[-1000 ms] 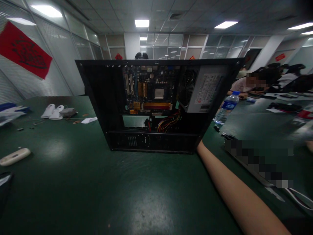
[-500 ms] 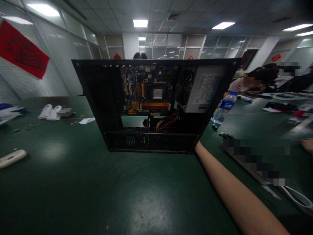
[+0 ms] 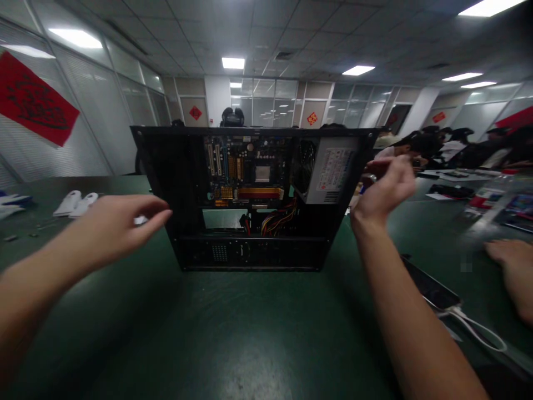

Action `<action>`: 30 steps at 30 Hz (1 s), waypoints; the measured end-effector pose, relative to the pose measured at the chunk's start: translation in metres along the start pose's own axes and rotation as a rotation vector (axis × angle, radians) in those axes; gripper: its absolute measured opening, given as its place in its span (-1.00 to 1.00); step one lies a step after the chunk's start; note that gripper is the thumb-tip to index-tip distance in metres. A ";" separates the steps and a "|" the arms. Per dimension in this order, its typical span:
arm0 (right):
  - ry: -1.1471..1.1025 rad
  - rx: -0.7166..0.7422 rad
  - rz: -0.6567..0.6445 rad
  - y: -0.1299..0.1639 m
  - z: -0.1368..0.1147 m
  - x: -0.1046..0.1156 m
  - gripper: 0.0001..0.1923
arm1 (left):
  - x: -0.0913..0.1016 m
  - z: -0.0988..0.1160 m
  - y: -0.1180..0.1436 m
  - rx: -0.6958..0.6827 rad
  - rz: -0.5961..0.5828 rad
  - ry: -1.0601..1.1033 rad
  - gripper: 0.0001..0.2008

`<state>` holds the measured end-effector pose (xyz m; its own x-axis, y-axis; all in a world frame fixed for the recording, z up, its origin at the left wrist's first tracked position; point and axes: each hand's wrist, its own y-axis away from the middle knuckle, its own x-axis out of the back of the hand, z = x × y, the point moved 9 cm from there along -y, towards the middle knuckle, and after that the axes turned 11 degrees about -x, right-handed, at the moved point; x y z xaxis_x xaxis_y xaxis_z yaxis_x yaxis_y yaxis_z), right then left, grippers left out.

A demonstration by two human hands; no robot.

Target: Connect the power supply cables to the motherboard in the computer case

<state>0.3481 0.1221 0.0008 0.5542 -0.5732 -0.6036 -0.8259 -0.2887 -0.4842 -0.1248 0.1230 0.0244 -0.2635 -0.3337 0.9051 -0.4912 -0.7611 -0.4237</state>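
- The open computer case (image 3: 250, 194) stands on edge at the centre of the frame, on the dark green tabletop (image 3: 233, 333), its open side facing the camera.
- Inside it, the motherboard (image 3: 247, 169) sits upper middle, the grey power supply (image 3: 328, 169) upper right, and a bundle of coloured cables (image 3: 277, 219) hangs below them.
- The left hand (image 3: 114, 225) hovers at middle left of the frame, just beside the case's left edge and apart from it. Its grip is loosely pinched, fingertips drawn towards the thumb; a small pale blur shows at the fingertips, and I cannot tell whether it is held or lies on the tabletop behind.
- The right hand (image 3: 385, 189) is raised at middle right, just beside the case's upper right corner, not clearly touching it. Its grip is curled closed around a small dark reddish object (image 3: 375, 166); blur hides what the object is.
- The case thus lies between the two hands, nearer to the right one.
- Another person's hand (image 3: 514, 264) rests on the tabletop at the right edge of the frame.
- A flat dark device with a white cable (image 3: 474, 333) lies at lower right.
- White items (image 3: 75, 203) lie far left on the tabletop.
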 end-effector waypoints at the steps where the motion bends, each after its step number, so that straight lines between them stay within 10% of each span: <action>1: -0.094 0.154 0.003 0.012 -0.036 -0.005 -0.61 | -0.019 0.015 -0.013 -0.060 -0.071 -0.008 -0.62; 6: -0.070 0.522 -0.390 0.101 -0.132 -0.063 -0.68 | -0.120 0.080 -0.089 -0.331 -0.319 0.182 -0.42; 10: 0.297 0.636 -1.047 0.166 -0.094 -0.128 -0.64 | -0.166 0.072 -0.120 -0.298 -0.481 0.208 -0.53; 17: 0.688 0.116 -1.511 0.182 0.055 -0.148 -0.65 | -0.119 0.060 -0.121 -0.388 -0.264 0.463 -0.63; 25: 0.421 -0.083 -1.422 0.195 0.033 -0.155 -0.65 | -0.060 0.071 -0.115 -0.367 0.027 0.660 -0.64; 30: 0.334 -0.243 -1.300 0.179 0.020 -0.153 -0.66 | -0.059 0.075 -0.108 -0.357 -0.059 0.681 -0.55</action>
<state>0.1170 0.1735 -0.0062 0.9158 0.0669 0.3961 0.2519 -0.8636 -0.4367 0.0061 0.1832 0.0197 -0.6249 0.2053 0.7532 -0.7276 -0.5030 -0.4665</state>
